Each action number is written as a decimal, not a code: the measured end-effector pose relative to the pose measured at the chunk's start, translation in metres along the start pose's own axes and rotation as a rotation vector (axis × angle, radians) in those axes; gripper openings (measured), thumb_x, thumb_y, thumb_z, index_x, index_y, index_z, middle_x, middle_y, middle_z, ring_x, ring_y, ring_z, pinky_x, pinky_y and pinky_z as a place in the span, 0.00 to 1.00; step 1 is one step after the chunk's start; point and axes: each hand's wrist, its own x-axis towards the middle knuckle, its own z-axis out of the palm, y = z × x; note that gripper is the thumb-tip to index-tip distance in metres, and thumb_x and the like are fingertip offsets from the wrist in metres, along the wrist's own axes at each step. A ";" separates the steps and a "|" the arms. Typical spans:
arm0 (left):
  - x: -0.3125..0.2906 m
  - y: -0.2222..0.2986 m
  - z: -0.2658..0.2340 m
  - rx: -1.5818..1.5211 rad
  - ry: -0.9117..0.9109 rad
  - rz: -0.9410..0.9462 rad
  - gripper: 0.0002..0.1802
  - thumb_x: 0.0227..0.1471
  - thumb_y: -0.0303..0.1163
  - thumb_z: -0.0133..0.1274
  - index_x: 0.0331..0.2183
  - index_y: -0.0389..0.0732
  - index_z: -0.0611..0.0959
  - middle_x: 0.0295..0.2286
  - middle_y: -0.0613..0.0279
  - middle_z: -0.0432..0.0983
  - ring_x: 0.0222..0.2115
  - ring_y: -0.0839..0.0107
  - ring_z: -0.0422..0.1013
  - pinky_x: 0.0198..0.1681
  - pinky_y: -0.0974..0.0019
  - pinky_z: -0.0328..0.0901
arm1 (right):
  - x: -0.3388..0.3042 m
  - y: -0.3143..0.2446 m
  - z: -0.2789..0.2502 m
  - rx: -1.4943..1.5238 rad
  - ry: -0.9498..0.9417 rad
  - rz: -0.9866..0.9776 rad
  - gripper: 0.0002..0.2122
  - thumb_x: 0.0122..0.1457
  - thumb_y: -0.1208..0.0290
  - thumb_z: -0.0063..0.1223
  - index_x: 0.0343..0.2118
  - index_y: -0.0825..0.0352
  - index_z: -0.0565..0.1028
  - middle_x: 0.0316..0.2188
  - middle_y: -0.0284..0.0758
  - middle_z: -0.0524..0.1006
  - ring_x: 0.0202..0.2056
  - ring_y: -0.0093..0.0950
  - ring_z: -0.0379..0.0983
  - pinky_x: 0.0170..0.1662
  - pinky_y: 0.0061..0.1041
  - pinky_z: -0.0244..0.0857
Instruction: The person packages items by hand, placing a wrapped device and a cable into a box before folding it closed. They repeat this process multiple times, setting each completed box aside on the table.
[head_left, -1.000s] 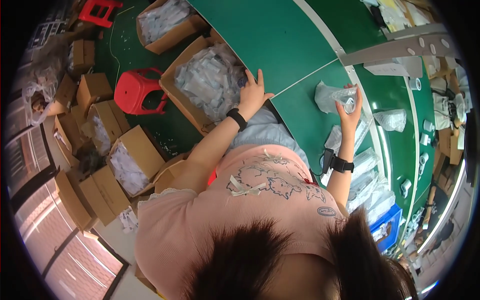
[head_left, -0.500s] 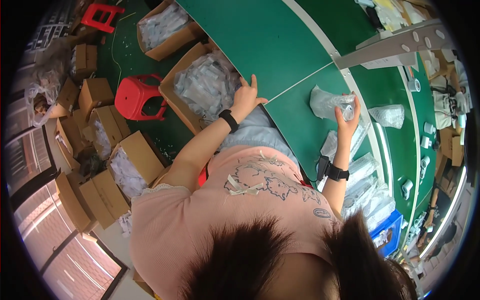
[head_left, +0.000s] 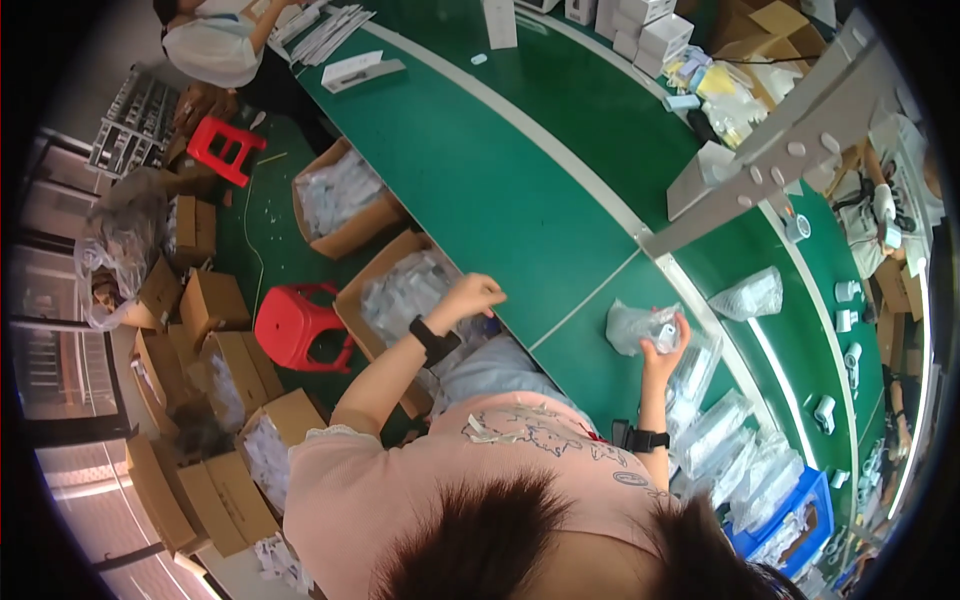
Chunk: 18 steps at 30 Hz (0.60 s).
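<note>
My right hand point(head_left: 669, 350) grips a clear plastic bag point(head_left: 628, 325) over the green table point(head_left: 570, 255); a small white and grey part shows through the film. By the table's near edge is my left hand point(head_left: 468, 301), fingers curled and drawn together; anything between them is hidden. Close to that hand, beside the table, stands a cardboard box point(head_left: 352, 305) full of clear bagged pieces point(head_left: 405, 290). Several long clear bags point(head_left: 715, 430) lie on the table to the right of my right forearm.
A blue crate point(head_left: 818, 515) is at the lower right. Another bagged piece point(head_left: 752, 294) and a grey metal post point(head_left: 740, 195) stand beyond the pale rail. Red stools point(head_left: 290, 328) and cardboard boxes point(head_left: 215, 305) are on the left floor. A person point(head_left: 215, 48) is at far left.
The view has tilted up, showing more of the far table. My left hand's spread fingers have curled together. My right hand still holds the plastic bag, now turned slightly.
</note>
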 end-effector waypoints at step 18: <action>0.303 0.090 -0.450 0.997 0.935 0.086 0.14 0.38 0.30 0.51 0.31 0.33 0.77 0.52 0.53 0.52 0.43 0.51 0.63 0.44 0.57 0.62 | 0.052 -0.028 0.039 -0.279 0.353 0.363 0.30 0.39 0.63 0.59 0.46 0.69 0.61 0.40 0.33 0.65 0.42 0.25 0.61 0.47 0.23 0.54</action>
